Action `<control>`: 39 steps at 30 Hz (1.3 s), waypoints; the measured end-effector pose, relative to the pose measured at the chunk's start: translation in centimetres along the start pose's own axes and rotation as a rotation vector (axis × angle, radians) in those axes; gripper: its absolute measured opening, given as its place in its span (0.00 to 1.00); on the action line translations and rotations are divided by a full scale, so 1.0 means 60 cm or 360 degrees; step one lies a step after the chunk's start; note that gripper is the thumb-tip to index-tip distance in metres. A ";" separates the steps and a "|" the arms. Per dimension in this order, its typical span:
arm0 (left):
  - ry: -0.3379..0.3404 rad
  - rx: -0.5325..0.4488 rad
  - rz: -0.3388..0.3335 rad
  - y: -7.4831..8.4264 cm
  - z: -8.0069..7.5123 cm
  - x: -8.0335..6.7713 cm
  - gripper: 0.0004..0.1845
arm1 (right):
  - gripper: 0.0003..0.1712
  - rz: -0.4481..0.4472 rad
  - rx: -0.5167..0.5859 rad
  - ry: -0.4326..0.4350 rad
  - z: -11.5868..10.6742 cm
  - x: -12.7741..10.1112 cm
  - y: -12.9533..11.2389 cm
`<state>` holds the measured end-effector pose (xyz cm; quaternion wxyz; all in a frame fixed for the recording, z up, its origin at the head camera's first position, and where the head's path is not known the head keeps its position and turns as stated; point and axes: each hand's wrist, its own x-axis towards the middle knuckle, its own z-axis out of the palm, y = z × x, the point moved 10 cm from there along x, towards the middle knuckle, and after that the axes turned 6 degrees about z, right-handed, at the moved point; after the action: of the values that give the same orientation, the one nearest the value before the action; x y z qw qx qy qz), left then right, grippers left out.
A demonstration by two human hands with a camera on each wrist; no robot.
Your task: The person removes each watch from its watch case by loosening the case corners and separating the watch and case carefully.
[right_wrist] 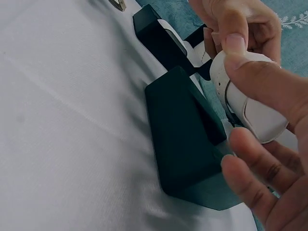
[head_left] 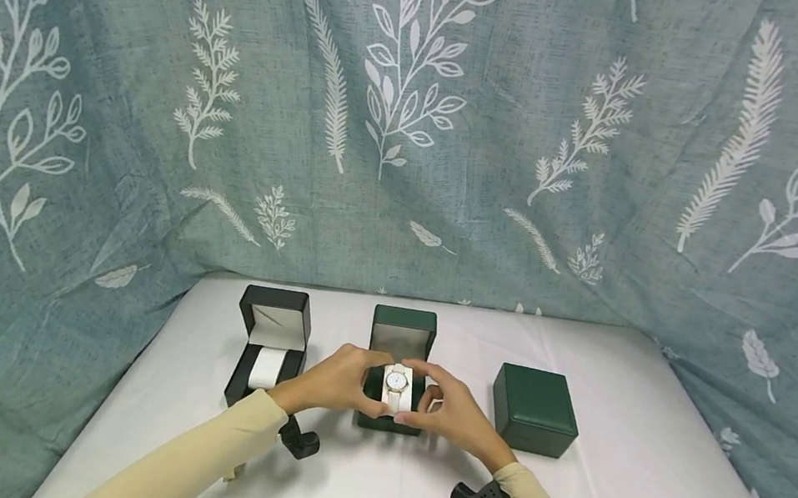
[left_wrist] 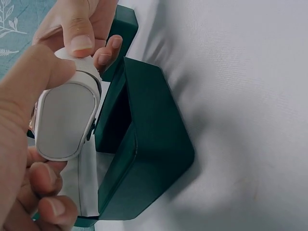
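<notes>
A wristwatch (head_left: pixel 397 381) with a round white dial and pale strap is wrapped round a white cushion (left_wrist: pixel 66 120). My left hand (head_left: pixel 342 380) grips the cushion from the left side, thumb near its lower edge. From the opposite side my right hand (head_left: pixel 456 412) pinches it between thumb and fingers. Both thumbs press on the strap in the wrist views. Beneath the hands stands a green box (head_left: pixel 405 317) with its lid raised; the cushion is held above its dark hollow (left_wrist: pixel 115 118). The watch's dial is turned away from both wrist cameras.
On the left, a black box (head_left: pixel 279 300) stands open with a white cushion (head_left: pixel 267 368) inside. A closed green box (head_left: pixel 537 410) sits on the right. A small gold-toned item (head_left: pixel 234 473) lies partly hidden by the left sleeve. White cloth covers the table.
</notes>
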<state>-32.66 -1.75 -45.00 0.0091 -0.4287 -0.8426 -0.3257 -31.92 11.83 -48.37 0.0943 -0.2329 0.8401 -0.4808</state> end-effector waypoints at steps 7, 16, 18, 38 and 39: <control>0.0008 -0.0005 -0.0018 -0.003 -0.004 -0.002 0.34 | 0.47 0.0013 0.0044 0.0041 -0.008 -0.003 -0.001; 0.0039 0.0002 -0.0041 -0.008 -0.004 -0.008 0.40 | 0.45 0.0072 0.0165 0.0017 -0.006 -0.003 0.013; 0.0051 0.0000 -0.0046 -0.010 -0.004 -0.008 0.40 | 0.46 0.0070 0.0182 0.0001 -0.004 -0.002 0.013; 0.0053 -0.0179 -0.0097 -0.006 -0.005 -0.014 0.43 | 0.52 0.0053 0.0423 -0.0089 0.014 -0.002 0.002; 0.0049 -0.0184 -0.0097 -0.006 -0.005 -0.013 0.44 | 0.51 0.0052 0.0426 -0.0085 0.014 -0.002 0.002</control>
<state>-32.48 -2.63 -45.21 -0.0126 -0.3976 -0.8349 -0.3804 -31.54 11.30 -48.92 0.1548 -0.2173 0.7692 -0.5806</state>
